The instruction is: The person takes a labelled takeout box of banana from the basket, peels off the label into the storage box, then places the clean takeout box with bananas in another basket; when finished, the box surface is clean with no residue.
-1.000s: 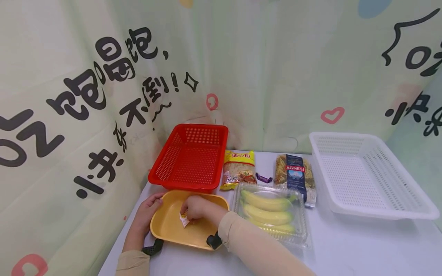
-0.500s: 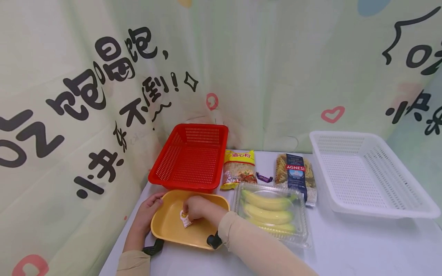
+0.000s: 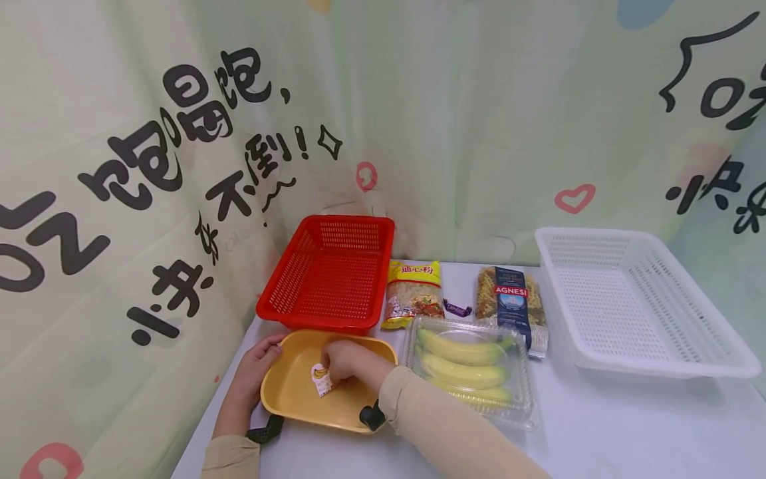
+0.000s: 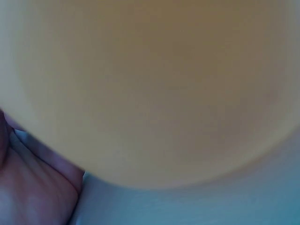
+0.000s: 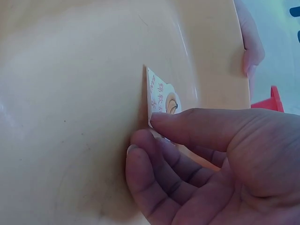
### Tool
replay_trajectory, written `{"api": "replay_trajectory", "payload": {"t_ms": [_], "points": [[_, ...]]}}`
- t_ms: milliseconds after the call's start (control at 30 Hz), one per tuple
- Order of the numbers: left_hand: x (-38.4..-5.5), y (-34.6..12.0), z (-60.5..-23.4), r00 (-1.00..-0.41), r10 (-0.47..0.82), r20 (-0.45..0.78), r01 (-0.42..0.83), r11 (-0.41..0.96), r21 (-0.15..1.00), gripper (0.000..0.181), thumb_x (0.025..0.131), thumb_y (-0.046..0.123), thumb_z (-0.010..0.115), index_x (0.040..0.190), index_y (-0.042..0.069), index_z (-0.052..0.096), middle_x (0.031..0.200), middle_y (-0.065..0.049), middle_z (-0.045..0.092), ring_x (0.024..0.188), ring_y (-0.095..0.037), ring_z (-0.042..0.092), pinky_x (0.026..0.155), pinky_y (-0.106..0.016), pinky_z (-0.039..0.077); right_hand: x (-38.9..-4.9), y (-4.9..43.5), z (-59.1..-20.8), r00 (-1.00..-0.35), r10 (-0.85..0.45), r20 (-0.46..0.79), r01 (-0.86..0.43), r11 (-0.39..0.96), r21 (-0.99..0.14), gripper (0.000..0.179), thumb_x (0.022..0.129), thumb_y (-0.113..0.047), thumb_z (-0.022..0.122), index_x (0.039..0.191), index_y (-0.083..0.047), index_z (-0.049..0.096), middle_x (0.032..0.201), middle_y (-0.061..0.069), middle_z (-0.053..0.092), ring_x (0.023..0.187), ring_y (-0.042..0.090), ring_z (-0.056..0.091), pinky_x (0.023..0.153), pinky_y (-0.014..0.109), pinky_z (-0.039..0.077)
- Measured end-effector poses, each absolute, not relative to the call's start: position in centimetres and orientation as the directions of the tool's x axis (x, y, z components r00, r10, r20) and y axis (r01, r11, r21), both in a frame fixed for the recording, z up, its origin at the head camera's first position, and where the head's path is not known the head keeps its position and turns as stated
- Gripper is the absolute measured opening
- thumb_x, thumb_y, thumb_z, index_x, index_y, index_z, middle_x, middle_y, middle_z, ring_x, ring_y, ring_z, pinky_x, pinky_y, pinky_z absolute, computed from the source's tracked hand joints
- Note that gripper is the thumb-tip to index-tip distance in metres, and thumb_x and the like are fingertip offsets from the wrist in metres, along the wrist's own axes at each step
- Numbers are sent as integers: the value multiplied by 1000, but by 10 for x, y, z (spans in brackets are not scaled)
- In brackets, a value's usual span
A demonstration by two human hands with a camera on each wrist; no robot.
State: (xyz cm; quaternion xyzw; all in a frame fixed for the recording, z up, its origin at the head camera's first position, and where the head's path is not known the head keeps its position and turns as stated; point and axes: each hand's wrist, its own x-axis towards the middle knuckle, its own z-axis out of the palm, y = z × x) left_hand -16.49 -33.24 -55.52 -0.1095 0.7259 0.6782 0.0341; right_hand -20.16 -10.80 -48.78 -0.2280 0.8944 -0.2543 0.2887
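Note:
In the head view, my left hand [image 3: 254,372] holds the left end of a yellow plastic basin [image 3: 293,392] by its rim. Its fingers lie along the outer wall, partly hidden by the basin, which fills most of the left wrist view. My right hand [image 3: 347,362] reaches inside the basin. Between thumb and fingertips it pinches a small white card [image 5: 157,96] that bears a banana picture and reddish characters. The card stands tilted, low over the basin's bottom, and the fingers cover its lower end in the right wrist view.
Behind the basin stands a red basket [image 3: 341,279]. To the right lie a yellow pasta bag [image 3: 413,296], a purple wrapped candy [image 3: 457,308], an Agnesi pasta bag [image 3: 511,303] and a clear clamshell box of bananas [image 3: 467,369]. A white basket [image 3: 640,319] stands far right.
My right hand has shifted slightly right inside the basin, and more of the card's printed face shows in the head view. The left hand and basin have stayed put.

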Motion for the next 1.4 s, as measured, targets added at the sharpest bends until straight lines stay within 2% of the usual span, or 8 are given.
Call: {"api": "replay_trajectory", "payload": {"t_ms": [433, 767, 933, 1033, 1100, 1233, 1333, 1400], "points": [[-165, -330, -554, -975, -108, -193, -200, 63, 978, 42, 100, 29, 56, 136, 7, 54, 116, 6, 68, 97, -13, 67, 86, -22, 56, -201, -104, -483, -743, -523, -418, -231, 787, -572, 19, 78, 1, 74, 87, -9, 61, 73, 4, 55, 53, 19, 55, 54, 31, 56], [-166, -328, -553, -972, -118, -204, -215, 87, 973, 45, 100, 33, 57, 137, 9, 54, 120, 3, 67, 99, -11, 66, 86, -21, 56, -201, -103, -482, -745, -503, -438, -207, 798, -566, 16, 79, -2, 74, 81, -11, 60, 71, 4, 57, 56, 22, 58, 58, 34, 58], [-167, -330, -554, -970, -132, -203, -217, 94, 972, 43, 100, 32, 57, 136, 9, 55, 118, 6, 68, 98, -10, 65, 85, -20, 56, -202, -102, -478, -725, -535, -433, -298, 811, -504, 16, 82, -6, 70, 72, -12, 59, 63, 2, 54, 52, 18, 55, 47, 26, 48], [-167, -330, -554, -969, -137, -207, -223, 108, 969, 44, 100, 33, 56, 138, 10, 55, 122, 2, 67, 99, -10, 65, 86, -20, 55, -201, -101, -473, -708, -565, -424, -357, 804, -475, 18, 83, -7, 66, 68, -13, 58, 61, 1, 52, 50, 16, 50, 43, 24, 39], [-166, -331, -554, -966, -141, -216, -232, 112, 966, 44, 100, 34, 56, 138, 11, 55, 126, -2, 65, 99, -11, 65, 86, -20, 55, -199, -97, -468, -697, -581, -421, -366, 793, -487, 18, 84, -7, 64, 69, -13, 58, 61, 1, 51, 50, 15, 48, 44, 24, 38], [-164, -331, -554, -964, -145, -225, -243, 122, 962, 45, 100, 34, 55, 139, 11, 54, 130, -4, 64, 100, -11, 64, 87, -19, 54, -194, -86, -456, -672, -622, -402, -382, 756, -532, 16, 88, -11, 64, 74, -14, 59, 65, -1, 52, 52, 12, 50, 49, 26, 47], [-164, -332, -554, -964, -151, -219, -237, 109, 965, 44, 100, 33, 56, 138, 11, 55, 125, 2, 66, 99, -10, 64, 87, -19, 55, -190, -74, -443, -656, -652, -379, -407, 729, -550, 15, 91, -18, 66, 78, -17, 60, 69, -3, 55, 53, 10, 55, 58, 30, 57], [-164, -333, -555, -967, -148, -207, -222, 95, 970, 44, 100, 31, 56, 138, 10, 55, 121, 6, 67, 99, -10, 65, 87, -20, 55, -189, -63, -435, -657, -659, -367, -409, 720, -561, 14, 92, -23, 68, 81, -19, 60, 70, -4, 57, 55, 11, 59, 61, 31, 59]]}}
